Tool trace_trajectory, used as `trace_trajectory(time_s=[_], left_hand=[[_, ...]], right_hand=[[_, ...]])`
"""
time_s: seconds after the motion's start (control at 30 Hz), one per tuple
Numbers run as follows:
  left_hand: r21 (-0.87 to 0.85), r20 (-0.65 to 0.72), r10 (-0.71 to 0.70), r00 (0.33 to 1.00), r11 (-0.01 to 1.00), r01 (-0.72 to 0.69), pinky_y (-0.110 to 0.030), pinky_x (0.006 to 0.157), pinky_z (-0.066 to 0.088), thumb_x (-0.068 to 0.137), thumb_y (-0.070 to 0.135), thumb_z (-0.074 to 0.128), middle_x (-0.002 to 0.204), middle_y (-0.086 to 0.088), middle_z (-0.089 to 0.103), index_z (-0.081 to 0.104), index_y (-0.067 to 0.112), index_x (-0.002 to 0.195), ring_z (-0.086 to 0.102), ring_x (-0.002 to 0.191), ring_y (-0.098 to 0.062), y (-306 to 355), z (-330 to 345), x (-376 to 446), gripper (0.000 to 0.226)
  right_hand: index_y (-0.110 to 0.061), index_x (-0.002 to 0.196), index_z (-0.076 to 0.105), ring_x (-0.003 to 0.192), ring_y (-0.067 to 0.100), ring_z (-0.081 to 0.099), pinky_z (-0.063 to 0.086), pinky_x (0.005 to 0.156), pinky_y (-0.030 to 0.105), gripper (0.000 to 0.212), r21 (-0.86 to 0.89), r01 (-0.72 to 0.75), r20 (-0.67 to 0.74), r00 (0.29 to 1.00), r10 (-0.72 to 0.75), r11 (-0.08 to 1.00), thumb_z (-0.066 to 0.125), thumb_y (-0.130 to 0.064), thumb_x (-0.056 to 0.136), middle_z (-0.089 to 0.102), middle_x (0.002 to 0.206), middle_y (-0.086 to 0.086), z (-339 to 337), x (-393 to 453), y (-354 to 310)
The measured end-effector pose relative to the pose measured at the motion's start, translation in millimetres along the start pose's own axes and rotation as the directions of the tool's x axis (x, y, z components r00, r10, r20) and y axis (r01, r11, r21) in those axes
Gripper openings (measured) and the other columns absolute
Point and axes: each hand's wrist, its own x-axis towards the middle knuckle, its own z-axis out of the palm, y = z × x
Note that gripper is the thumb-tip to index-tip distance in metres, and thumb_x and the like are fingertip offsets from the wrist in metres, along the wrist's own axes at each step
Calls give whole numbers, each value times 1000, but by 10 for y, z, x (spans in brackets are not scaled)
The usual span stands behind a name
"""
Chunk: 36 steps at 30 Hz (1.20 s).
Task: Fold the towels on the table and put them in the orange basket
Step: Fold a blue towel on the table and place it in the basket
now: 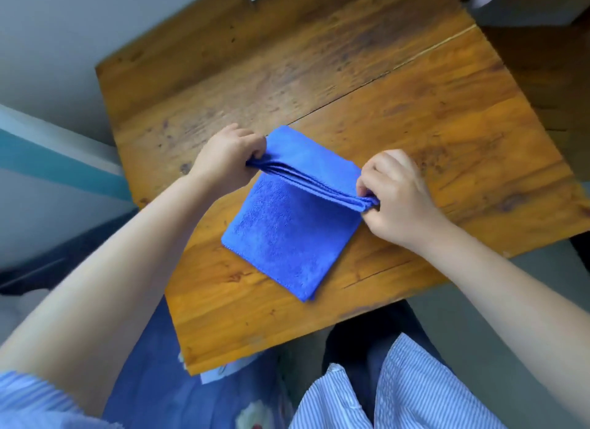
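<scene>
Towel (pixel 287 234), blue, lies on the wooden table (pixel 415 125), already folded to a thick rectangle with several layers. Left hand (pixel 226 160) is closed on the stacked edges at one corner; right hand (pixel 396 198) is pinched shut on the same stack at the opposite corner. Between them the gripped edge is raised off the lower panel, apparently mid-fold, while the near half rests flat on the table.

Orange basket: not in view. No other towels visible on the table.

Risks noted:
- Layer slip. The gripped edge shows at least four plies fanned slightly apart. If either pinch loosens, inner plies may slide out and the fold will come out uneven.
- Skewed fold. The towel sits at an angle to the table edge. Unequal travel of the two hands would leave corners mismatched.
- Overhang. The near corner lies close to the table's front edge; dragging toward the body could pull it off.
- Transfer. A bundle this thick is likely to spring open if lifted by one side only.
</scene>
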Motion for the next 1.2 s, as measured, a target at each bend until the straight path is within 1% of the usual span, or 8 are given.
trace_trajectory(time_s=[0.4,0.67,0.77,0.83,0.93,1.0,1.1,1.2], left_hand=[[176,230,18,973,982,-60,-23,36,43,62,13,33,48,-10,51,53,3,55,52,46,-26,-52,228,-861,23],[229,97,-5,995,973,-18,-24,39,41,60,13,37,51,-11,54,55,3,57,53,46,-27,-166,395,-1238,21],[220,124,-62,990,975,33,-27,37,45,59,0,58,54,-14,55,56,1,61,56,49,-30,-143,483,-1326,3],[254,237,-202,950,957,140,-34,49,48,63,-7,67,73,-17,61,61,0,78,60,71,-35,-64,508,-1323,18],[303,422,-463,780,882,360,-38,75,41,84,1,49,108,-15,56,54,3,109,51,106,-32,45,526,-1348,26],[248,326,-478,815,876,415,-39,68,44,76,-6,48,94,-19,59,60,-1,95,57,93,-36,156,534,-1400,22],[63,-69,-444,893,892,448,-30,42,42,59,0,35,58,-18,54,54,-1,59,55,55,-31,292,670,-1508,19],[-85,-270,-541,796,837,540,-32,54,31,59,11,33,58,-15,53,52,3,58,42,64,-25,618,831,-1456,21]], right_hand=[[-5,63,55,86,26,53,35,73,34,14,109,236,205,945,-254,966,42,-6,60,63,72,11,506,-576,-424],[-5,63,55,77,21,43,30,70,31,13,185,267,211,929,-304,946,42,-7,59,61,69,9,807,-750,-662],[-6,63,56,77,22,46,30,71,30,14,138,261,267,919,-290,955,43,-7,61,62,70,8,893,-833,-628],[-8,63,58,77,25,57,32,76,31,17,95,273,326,900,-290,957,41,-6,60,63,73,6,911,-885,-584],[-8,66,61,86,27,64,35,87,36,28,89,306,394,863,-316,948,34,-5,59,66,80,7,890,-962,-536],[-6,69,62,95,26,59,38,89,36,29,147,297,372,867,-331,943,34,-5,61,67,84,10,826,-955,-515],[-5,73,58,97,25,50,39,84,34,23,210,264,228,923,-310,941,37,-1,67,69,81,18,683,-810,-440],[-10,78,51,92,28,53,41,83,37,22,186,215,111,965,-238,959,35,1,68,68,81,20,599,-472,-327]])
